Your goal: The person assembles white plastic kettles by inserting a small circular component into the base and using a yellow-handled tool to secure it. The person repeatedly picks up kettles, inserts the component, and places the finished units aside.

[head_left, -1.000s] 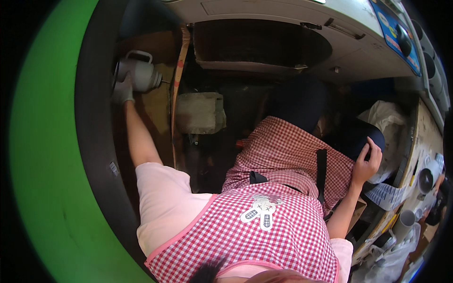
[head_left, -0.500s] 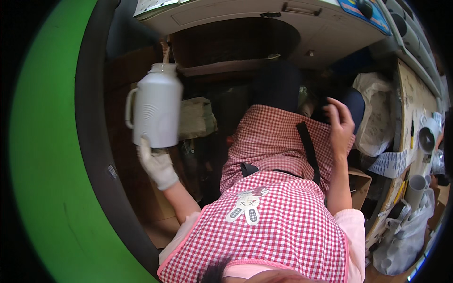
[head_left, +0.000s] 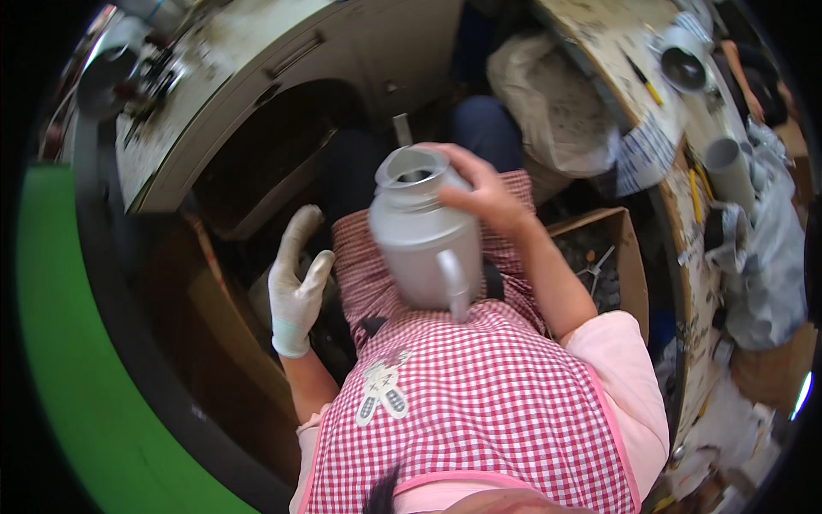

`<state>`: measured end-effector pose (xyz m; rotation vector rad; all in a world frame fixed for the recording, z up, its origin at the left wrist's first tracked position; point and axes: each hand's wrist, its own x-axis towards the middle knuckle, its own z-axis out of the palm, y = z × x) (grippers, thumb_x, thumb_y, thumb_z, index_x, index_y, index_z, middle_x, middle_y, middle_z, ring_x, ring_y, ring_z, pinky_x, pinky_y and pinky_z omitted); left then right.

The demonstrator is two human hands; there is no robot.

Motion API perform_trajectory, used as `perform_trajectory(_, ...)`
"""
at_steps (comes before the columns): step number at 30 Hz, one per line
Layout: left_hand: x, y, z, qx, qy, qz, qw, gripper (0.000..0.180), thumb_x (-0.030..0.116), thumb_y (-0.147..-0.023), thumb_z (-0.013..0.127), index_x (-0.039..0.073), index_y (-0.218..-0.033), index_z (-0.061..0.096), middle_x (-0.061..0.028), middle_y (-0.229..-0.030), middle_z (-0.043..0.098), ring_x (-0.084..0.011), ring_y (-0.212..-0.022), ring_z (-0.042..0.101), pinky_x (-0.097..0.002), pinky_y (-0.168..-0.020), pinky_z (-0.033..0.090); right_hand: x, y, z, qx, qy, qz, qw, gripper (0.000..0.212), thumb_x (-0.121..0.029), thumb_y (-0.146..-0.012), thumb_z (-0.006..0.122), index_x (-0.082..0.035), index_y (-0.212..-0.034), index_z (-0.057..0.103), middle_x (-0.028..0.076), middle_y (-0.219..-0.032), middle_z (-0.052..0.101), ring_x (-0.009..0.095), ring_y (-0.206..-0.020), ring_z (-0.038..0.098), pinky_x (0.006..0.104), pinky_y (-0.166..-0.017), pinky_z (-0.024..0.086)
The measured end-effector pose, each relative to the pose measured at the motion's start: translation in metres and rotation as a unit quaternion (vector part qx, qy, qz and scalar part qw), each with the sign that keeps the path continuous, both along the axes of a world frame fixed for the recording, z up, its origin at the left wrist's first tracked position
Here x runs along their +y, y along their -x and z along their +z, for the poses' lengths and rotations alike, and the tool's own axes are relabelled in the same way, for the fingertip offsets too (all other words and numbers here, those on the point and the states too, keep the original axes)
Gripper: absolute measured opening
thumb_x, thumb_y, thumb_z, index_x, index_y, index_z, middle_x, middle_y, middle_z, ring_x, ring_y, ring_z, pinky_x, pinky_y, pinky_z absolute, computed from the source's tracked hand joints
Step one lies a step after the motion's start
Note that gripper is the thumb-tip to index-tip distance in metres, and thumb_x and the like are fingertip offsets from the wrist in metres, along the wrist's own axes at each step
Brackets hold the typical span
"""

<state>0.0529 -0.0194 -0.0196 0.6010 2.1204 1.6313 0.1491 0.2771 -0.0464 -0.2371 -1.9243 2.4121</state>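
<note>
A pale grey plastic jug point(head_left: 425, 248) with a side handle and an open, ridged neck hangs over my lap, slightly blurred. My bare right hand point(head_left: 486, 195) grips it by the neck, with the thumb and fingers at the rim. The jug's handle points down toward my apron. To the left of the jug, my left hand point(head_left: 297, 287) wears a white glove. Its fingers are spread apart and it holds nothing. The red checked apron point(head_left: 479, 377) covers my lap below the jug.
A worn workbench point(head_left: 676, 257) on the right carries grey pipe pieces point(head_left: 728, 176) and yellow-handled tools. Beside my right leg stand a white sack point(head_left: 552, 103) and an open cardboard box point(head_left: 634, 265) with scraps. A white desk point(head_left: 214, 77) is ahead; a green surface point(head_left: 60, 343) lies left.
The jug has passed from my gloved left hand to my right hand and now sits over my lap, turned around. My left hand has let go. The view has swung right.
</note>
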Motion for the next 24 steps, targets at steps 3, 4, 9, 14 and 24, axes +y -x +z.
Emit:
perform_trajectory(3,0.061,0.005,0.006,-0.046,-0.078,-0.106,0.99,0.071,0.008,-0.088,0.07,0.001,-0.154,0.044,-0.0149,-0.153,0.05,-0.0237,-0.138,0.051,-0.036,-0.114,0.041,-0.012,-0.002,0.008,0.04,-0.003,0.017,0.999,0.077,-0.047,-0.093,0.076,-0.002,-0.149,0.047,0.014,-0.141,0.058,0.023,-0.133,0.054,0.0368,-0.115,0.039)
perform_trajectory(4,0.081,0.001,0.008,-0.113,-0.1,-0.117,0.982,0.068,0.008,-0.087,0.069,0.001,-0.151,0.047,-0.0137,-0.149,0.053,-0.0233,-0.136,0.051,-0.0367,-0.114,0.041,-0.007,-0.002,0.009,0.072,-0.018,0.025,0.997,0.077,-0.048,-0.094,0.075,-0.002,-0.149,0.046,0.015,-0.141,0.058,0.023,-0.133,0.053,0.037,-0.116,0.038)
perform_trajectory(9,0.122,0.002,0.018,-0.069,0.031,-0.123,0.99,0.036,0.017,-0.088,0.073,0.005,-0.121,0.064,-0.0061,-0.121,0.064,-0.0192,-0.115,0.061,-0.0357,-0.105,0.047,0.144,-0.021,0.012,0.146,-0.632,-0.089,0.755,0.023,-0.022,-0.103,0.063,-0.004,-0.113,0.074,0.012,-0.114,0.073,0.025,-0.102,0.071,0.0355,-0.09,0.058)
perform_trajectory(14,0.129,0.03,0.017,-0.057,0.031,-0.172,0.983,0.034,0.023,-0.092,0.07,0.003,-0.119,0.066,-0.0067,-0.115,0.065,-0.0174,-0.111,0.061,-0.0339,-0.102,0.047,0.389,-0.057,-0.009,-0.249,-0.81,-0.239,0.475,0.035,-0.017,-0.095,0.058,0.002,-0.124,0.062,0.025,-0.119,0.064,0.043,-0.112,0.061,0.0488,-0.098,0.049)
perform_trajectory(24,0.061,0.063,0.038,0.093,-0.17,-0.015,0.981,0.041,0.037,-0.074,0.087,0.005,-0.096,0.076,-0.0294,-0.137,0.061,-0.0393,-0.128,0.061,-0.0501,-0.107,0.048,0.334,-0.012,0.019,-0.048,0.109,-0.294,0.948,0.027,-0.021,-0.105,0.052,0.0,-0.12,0.061,0.003,-0.087,0.053,0.005,-0.072,0.051,0.0193,-0.054,0.041)
